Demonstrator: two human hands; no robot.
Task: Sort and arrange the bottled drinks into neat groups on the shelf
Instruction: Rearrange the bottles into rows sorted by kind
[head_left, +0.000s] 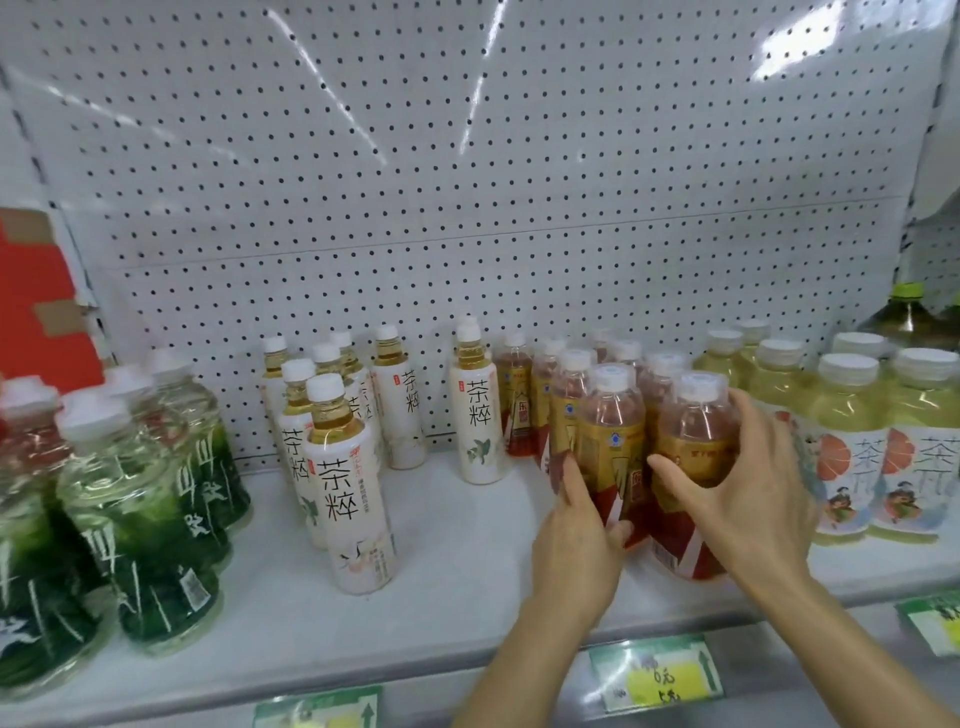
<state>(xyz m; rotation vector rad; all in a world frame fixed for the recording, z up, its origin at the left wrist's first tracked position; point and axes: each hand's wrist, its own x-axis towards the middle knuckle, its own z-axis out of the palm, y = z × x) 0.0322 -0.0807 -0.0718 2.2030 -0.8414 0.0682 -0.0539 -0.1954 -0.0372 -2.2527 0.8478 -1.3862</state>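
Setting: white shelf (457, 597) against a pegboard back wall (467, 182).
Left hand (574, 540): fingers curled around the front-left gold-labelled bottle (613, 441).
Right hand (748, 493): wrapped around the front-right gold-labelled bottle (693, 457).
Neighbours: white-labelled tea bottles (353, 493) left, yellow-green bottles (852, 441) right.

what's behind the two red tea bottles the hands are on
More red tea bottles of the same kind stand in rows behind the front pair, back to the pegboard. Mostly caps and shoulders show; their lower parts are hidden.

Both hands (574, 540) (748, 488) curled in grip
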